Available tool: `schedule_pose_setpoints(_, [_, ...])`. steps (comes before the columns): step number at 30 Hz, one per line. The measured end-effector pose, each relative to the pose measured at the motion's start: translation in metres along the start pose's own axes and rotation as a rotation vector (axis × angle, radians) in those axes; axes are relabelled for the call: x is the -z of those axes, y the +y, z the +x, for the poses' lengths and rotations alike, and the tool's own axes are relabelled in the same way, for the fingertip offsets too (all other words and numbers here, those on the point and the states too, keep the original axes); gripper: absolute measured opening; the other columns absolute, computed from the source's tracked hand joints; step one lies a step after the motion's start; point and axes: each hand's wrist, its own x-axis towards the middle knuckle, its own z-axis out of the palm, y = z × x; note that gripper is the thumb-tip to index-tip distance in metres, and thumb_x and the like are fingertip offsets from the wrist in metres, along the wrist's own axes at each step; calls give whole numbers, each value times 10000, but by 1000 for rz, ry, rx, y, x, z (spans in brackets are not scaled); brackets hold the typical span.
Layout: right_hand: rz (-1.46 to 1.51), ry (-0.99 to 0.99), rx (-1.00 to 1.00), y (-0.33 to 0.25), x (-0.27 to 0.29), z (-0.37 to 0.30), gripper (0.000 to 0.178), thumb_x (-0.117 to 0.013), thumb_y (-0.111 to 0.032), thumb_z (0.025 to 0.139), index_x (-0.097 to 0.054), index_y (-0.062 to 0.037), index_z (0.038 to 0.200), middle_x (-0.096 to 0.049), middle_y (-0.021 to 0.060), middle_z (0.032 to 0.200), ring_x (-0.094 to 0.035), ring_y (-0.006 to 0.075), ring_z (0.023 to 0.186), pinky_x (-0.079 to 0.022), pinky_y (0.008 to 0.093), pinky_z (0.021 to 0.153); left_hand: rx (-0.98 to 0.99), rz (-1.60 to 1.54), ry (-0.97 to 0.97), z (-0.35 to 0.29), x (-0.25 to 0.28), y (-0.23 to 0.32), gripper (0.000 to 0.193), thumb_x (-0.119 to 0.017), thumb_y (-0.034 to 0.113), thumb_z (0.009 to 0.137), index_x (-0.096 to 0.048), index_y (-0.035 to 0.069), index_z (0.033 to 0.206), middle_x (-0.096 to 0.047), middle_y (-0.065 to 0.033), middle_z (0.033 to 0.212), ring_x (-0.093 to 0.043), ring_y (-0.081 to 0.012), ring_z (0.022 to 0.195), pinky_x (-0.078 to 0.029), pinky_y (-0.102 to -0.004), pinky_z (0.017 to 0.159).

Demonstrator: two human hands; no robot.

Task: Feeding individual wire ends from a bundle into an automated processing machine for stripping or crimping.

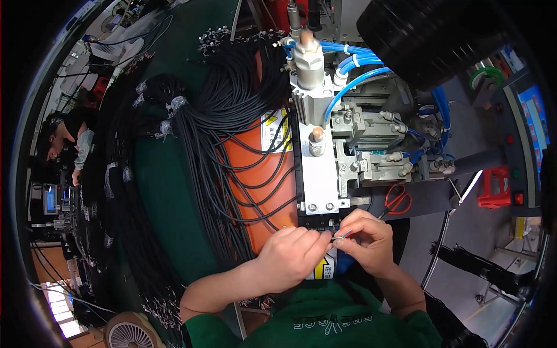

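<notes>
**Two hands meet on a thin wire end at the foot of a pneumatic press**

A short, slender wire end, pale and metallic-looking at its tip, sits pinched between the fingertips of two bare hands at the near edge of the tabletop, just below the base of a grey metal press. The piece is too small to make out in detail; only a thin light sliver shows between the fingers.

The left hand is curled over, knuckles up, its thumb and forefinger closed on the near part of the wire. The right hand faces it, fingers bent and closed on the other end, so the two hands touch at the fingertips. Both forearms come up from the lower edge, over a green garment.

Behind the hands, an orange panel lies under a thick fan of black cables, bundled with clear tape toward the far left of the green tabletop. Blue air hoses loop from the cylinder atop the press. Red-handled scissors rest just right of the press, near the right hand. Another person works at the far left.
</notes>
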Motion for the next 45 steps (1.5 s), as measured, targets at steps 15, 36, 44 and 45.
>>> schedule_pose_setpoints(15, [295,64,-128,3,-7,-7,190,-566,-45,914,-634,45,1067,-578,95,937,-603,138,770,-478,248,673,224,-296,-8,0,-7,3,152,-613,27,798,-506,20,690,-474,-83,567,-482,-251,444,-386,-356,433])
schedule_pose_setpoints(36, [639,-133,-494,10,12,6,205,-609,-24,883,-644,52,1071,-615,90,846,-612,124,614,-427,192,481,411,-636,-215,-4,-2,-12,157,-574,100,868,-521,17,746,-500,-95,602,-502,-254,496,-388,-357,471])
schedule_pose_setpoints(44, [550,-144,-457,10,14,9,190,-614,-20,878,-658,45,1051,-645,96,853,-625,128,625,-428,197,484,425,-755,-359,-3,2,-23,172,-517,74,905,-538,12,746,-532,-61,604,-525,-181,533,-406,-316,505])
schedule_pose_setpoints(45, [550,-157,-462,10,14,9,188,-612,-19,878,-659,43,1050,-650,97,859,-626,127,625,-429,199,487,426,-754,-359,-3,2,-23,172,-517,74,905,-538,12,746,-532,-61,604,-525,-181,533,-406,-316,505])
